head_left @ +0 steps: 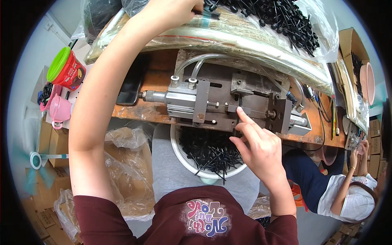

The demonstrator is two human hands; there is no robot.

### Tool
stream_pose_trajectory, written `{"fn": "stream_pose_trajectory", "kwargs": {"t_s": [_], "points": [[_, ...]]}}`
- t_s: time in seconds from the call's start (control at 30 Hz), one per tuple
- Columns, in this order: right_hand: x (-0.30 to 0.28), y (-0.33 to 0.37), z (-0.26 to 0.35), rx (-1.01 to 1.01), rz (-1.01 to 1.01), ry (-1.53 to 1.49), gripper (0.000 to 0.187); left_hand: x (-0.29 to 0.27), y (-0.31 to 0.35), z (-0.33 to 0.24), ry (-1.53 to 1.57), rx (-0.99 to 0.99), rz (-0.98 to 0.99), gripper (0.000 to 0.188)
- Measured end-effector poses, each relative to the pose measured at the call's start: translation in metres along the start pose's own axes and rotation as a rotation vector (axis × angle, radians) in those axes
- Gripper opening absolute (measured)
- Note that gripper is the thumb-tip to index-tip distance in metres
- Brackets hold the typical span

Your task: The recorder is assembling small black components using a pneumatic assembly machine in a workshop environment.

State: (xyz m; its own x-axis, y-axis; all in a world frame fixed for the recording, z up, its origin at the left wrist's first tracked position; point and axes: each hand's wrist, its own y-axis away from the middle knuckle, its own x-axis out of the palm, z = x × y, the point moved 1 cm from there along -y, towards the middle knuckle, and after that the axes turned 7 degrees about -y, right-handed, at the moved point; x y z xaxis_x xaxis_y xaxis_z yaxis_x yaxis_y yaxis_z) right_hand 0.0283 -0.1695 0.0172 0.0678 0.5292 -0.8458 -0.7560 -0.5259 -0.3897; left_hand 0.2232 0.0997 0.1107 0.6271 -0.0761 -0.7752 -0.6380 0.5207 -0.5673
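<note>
My right hand [257,143] rests at the front of a small metal pneumatic press [220,102] bolted to a rusty workbench; its forefinger points onto the slot in the middle of the machine and touches a thin black part there. My left hand [179,10] reaches far over the machine to a pile of black plastic stick-like parts [281,20] lying on clear plastic sheeting, fingers pinched on a few of them. A white round basket [183,157] full of the same black parts sits on my lap under the machine.
A black phone [131,83] lies on the bench left of the press. A red tub with a green lid [65,69] and a pink cup [60,109] stand at left. Plastic bags [122,163] and cardboard boxes lie on the floor. Another person [351,192] sits at right.
</note>
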Motion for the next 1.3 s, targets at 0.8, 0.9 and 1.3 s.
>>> {"fn": "stream_pose_trajectory", "kwargs": {"t_s": [0.8,0.9,1.3], "points": [[-0.008,0.021,0.003,-0.003,-0.201,-0.319,0.031,-0.080,0.074,-0.110,1.274,-0.508,0.257,0.019],[0.004,0.019,0.005,0.055,-0.155,-0.233,0.029,-0.076,0.087,-0.116,1.064,-0.269,-0.053,0.020],[0.007,0.000,0.008,0.049,-0.015,0.038,0.024,-0.080,0.116,-0.132,1.153,-0.430,-0.089,0.017]]}}
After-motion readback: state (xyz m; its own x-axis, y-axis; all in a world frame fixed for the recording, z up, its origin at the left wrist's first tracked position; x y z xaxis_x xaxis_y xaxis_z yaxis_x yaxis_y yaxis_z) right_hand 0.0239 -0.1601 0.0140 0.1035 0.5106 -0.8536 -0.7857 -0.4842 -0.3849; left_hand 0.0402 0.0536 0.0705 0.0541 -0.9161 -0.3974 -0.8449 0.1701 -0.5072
